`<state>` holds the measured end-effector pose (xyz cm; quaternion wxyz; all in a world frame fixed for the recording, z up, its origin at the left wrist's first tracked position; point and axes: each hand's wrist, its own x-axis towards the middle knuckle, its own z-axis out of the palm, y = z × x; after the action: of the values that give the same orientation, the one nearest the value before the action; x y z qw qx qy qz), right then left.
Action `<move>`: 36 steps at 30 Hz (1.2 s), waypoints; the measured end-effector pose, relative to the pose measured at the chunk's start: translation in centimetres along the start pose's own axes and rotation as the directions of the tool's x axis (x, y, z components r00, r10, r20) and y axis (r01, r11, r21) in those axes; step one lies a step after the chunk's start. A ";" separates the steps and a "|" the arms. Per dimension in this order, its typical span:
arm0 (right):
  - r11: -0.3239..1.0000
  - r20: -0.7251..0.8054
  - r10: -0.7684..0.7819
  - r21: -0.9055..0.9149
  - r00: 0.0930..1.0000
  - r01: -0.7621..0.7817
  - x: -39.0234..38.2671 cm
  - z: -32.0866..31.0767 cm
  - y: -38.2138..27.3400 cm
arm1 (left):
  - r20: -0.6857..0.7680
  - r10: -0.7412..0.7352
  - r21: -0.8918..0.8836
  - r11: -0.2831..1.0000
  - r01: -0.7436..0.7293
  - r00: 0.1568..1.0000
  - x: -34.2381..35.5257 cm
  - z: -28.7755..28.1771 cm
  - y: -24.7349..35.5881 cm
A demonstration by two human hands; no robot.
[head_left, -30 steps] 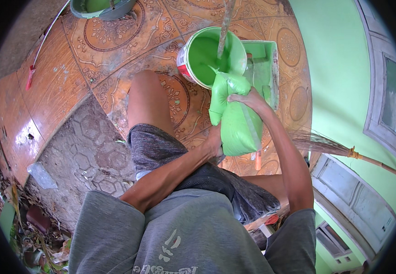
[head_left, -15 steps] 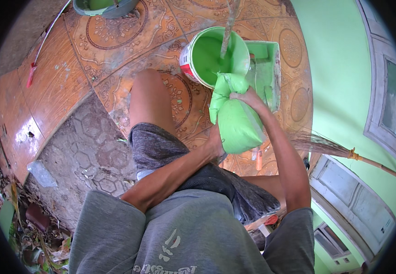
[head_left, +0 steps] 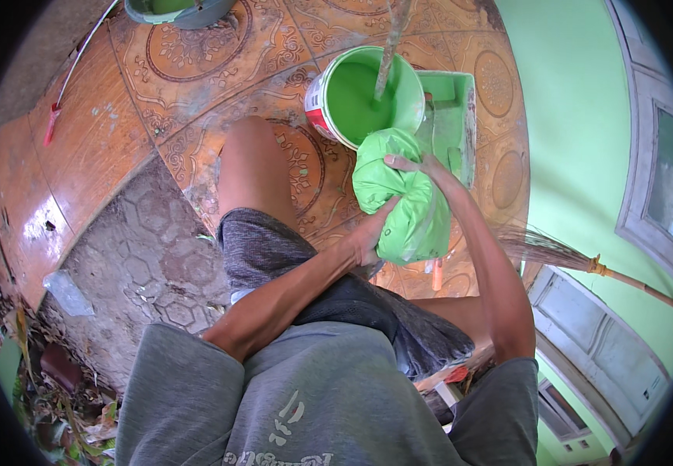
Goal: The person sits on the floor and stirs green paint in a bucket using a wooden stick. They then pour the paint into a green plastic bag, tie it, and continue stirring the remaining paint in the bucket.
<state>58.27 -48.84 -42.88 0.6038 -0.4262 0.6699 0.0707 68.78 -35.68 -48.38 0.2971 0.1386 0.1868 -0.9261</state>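
Note:
Between my two hands is a soft, bulging plastic bag [head_left: 422, 229], smeared or filled with light green paint. My left hand [head_left: 371, 233] grips its near left side, with the fingers curled at the pinched middle. My right hand [head_left: 423, 167] presses round the upper right side, its fingers lying across the bag. The bag's far end overlaps the near rim of a white bucket [head_left: 408, 109] in this view; I cannot tell if they touch. Green paint [head_left: 352, 101] fills the lower bucket, and a paint-coated stick [head_left: 385, 70] stands tilted in it.
A green-stained paint tray [head_left: 467, 132] is right of the bucket. A roller frame with a red handle [head_left: 53, 124] lies far left, near a grey basin [head_left: 204, 15]. A twig broom [head_left: 600, 268] leans by the green wall [head_left: 569, 155]. An orange handle [head_left: 437, 276] shows below the bag.
The bag has been squeezed in its middle and its far end has swelled out. My left hand has moved up toward the middle; my right hand's fingers now lie across the bag.

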 end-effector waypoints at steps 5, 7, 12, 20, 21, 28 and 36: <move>0.994 0.030 -0.062 -0.090 0.998 0.065 -2.3 0.9 -2.0 | -0.059 0.014 0.089 0.996 -0.009 0.998 0.1 0.3 0.0; 0.992 0.006 0.029 -0.121 1.000 -0.029 -2.7 0.8 -2.5 | -0.039 0.020 0.100 0.995 -0.016 0.999 0.2 0.4 -0.1; 0.993 -0.081 -0.050 -0.114 0.996 0.040 -0.6 -0.7 2.2 | -0.154 0.023 0.107 0.994 -0.006 0.988 0.2 1.6 -0.6; 0.990 -0.137 -0.092 -0.122 0.986 0.076 -1.4 0.2 1.9 | -0.213 0.012 0.093 0.996 0.008 0.977 0.8 0.5 -1.0; 0.988 -0.146 -0.099 -0.128 0.984 0.081 -1.3 0.3 2.0 | -0.211 0.019 0.094 0.996 0.001 0.977 0.9 0.2 -1.1; 0.971 -0.128 -0.151 -0.208 0.980 0.122 -0.2 -0.1 2.9 | -0.233 0.029 0.126 0.992 0.001 0.972 0.6 0.9 -0.9; 0.980 -0.070 -0.149 -0.145 0.986 0.138 0.4 -0.1 3.3 | -0.222 0.048 0.121 0.992 -0.021 0.974 0.8 0.2 -1.0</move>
<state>56.10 -47.06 -44.60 0.5484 -0.5171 0.6547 0.0564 67.55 -35.38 -48.24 0.2814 0.2627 0.1619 -0.9086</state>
